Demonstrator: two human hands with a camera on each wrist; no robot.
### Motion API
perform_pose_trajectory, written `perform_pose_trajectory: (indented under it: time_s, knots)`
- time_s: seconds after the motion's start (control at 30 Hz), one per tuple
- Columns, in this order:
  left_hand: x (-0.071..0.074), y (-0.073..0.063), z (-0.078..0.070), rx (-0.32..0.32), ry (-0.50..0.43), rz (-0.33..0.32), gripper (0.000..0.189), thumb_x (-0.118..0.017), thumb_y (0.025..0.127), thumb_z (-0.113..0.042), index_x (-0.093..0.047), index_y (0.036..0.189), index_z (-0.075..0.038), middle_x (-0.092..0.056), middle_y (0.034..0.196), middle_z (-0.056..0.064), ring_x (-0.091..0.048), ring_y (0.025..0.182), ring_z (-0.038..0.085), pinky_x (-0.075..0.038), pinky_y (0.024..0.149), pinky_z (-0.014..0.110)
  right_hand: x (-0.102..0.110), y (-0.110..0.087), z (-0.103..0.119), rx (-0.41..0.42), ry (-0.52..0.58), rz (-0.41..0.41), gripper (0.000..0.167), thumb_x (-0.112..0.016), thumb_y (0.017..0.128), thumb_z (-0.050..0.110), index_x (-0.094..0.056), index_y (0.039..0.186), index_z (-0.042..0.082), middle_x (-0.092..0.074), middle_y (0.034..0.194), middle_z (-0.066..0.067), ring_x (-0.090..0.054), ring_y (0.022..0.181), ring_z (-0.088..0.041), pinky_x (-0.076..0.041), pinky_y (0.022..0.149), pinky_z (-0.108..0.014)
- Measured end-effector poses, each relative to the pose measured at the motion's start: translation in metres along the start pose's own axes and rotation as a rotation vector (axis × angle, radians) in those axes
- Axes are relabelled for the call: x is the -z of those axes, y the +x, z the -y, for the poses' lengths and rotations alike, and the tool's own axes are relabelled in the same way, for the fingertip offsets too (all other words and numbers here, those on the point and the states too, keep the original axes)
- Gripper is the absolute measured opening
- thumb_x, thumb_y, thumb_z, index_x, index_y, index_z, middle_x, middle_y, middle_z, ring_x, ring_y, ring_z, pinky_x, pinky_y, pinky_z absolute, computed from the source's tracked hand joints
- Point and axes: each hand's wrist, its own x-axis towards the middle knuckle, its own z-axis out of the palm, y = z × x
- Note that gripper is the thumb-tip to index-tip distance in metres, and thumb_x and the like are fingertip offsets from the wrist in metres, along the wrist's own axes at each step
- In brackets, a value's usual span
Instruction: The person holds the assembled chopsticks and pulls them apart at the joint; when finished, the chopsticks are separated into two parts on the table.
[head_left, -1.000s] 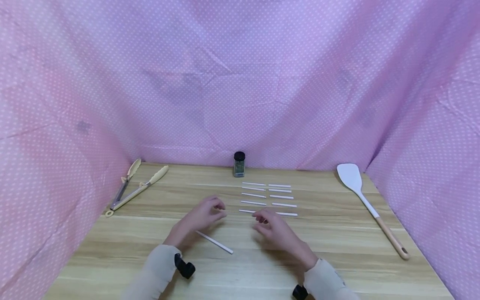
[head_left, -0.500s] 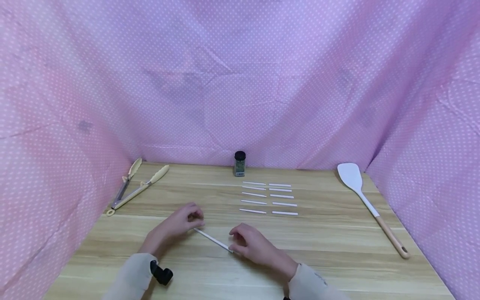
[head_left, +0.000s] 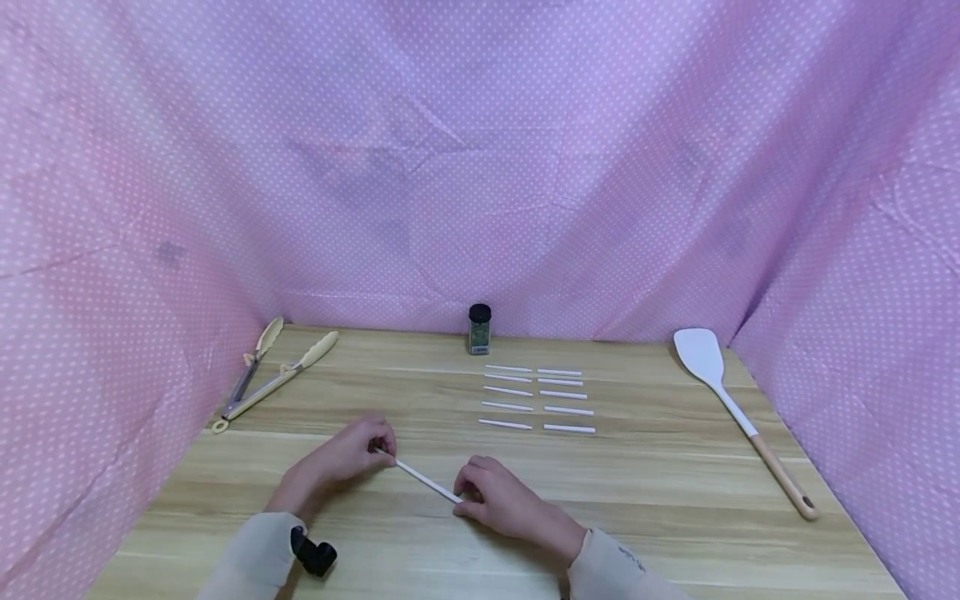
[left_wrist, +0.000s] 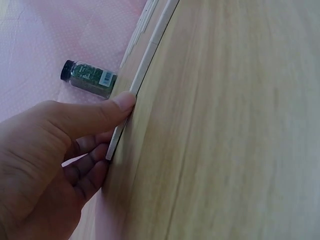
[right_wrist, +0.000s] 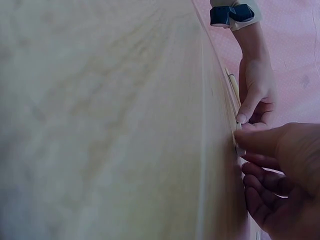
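A long, thin white stick (head_left: 426,480) slants between both hands, low over the wooden table. My left hand (head_left: 352,450) pinches its far-left end. In the left wrist view the thumb (left_wrist: 125,100) lies on top of the stick (left_wrist: 145,62), whose blunt tip pokes out past the thumb; a fine line crosses it partway along. Its other end is pinched by my right hand (head_left: 495,497), thumb and fingertips around the tip. Seen from the right wrist, the hands are close together, and the right fingers hide much of the stick.
Beyond the hands lie two columns of short white sticks (head_left: 506,406), several in each. A black-capped spice jar (head_left: 479,331) stands at the back. Cream-tipped tongs (head_left: 273,385) lie spread at left, a white spatula (head_left: 731,400) at right. Pink dotted cloth (head_left: 480,167) encloses the table.
Both hands have come down and left from near the rows of short sticks. They have taken hold of the lone white stick, one at each end.
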Motion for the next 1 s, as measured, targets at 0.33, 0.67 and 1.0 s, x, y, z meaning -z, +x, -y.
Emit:
perform_pose_trajectory:
  time_s: [0.33,0.67,1.0]
  knots:
    - [-0.001,0.001,0.002,0.018,0.027,0.002,0.011,-0.072,0.084,-0.019,-0.061,0.081,-0.02,-0.054,0.078,-0.009,-0.047,0.073,0.003,-0.042,0.065,0.021,0.001,0.0,0.0,-0.093,0.098,-0.009,0.007,-0.068,0.088,0.02,-0.064,0.092,0.016,-0.054,0.082,0.013,-0.047,0.074,0.002,-0.043,0.067,-0.015]
    - [0.013,0.011,-0.026,0.054,0.001,-0.005,0.002,-0.064,0.091,-0.021,-0.062,0.089,-0.02,-0.058,0.088,-0.008,-0.054,0.083,0.009,-0.046,0.074,0.025,0.032,0.002,-0.005,-0.126,0.164,-0.153,0.004,-0.065,0.089,0.013,-0.065,0.091,0.009,-0.059,0.079,0.009,-0.052,0.07,0.001,-0.047,0.062,-0.016]
    - [0.011,0.043,-0.063,-0.071,0.111,-0.055,0.004,-0.067,0.09,-0.022,-0.066,0.092,-0.019,-0.058,0.086,-0.011,-0.054,0.08,0.003,-0.048,0.072,0.023,0.069,0.001,-0.017,-0.151,0.09,-0.227,0.006,-0.065,0.091,0.014,-0.066,0.093,0.01,-0.062,0.085,0.006,-0.056,0.078,-0.005,-0.05,0.07,-0.021]
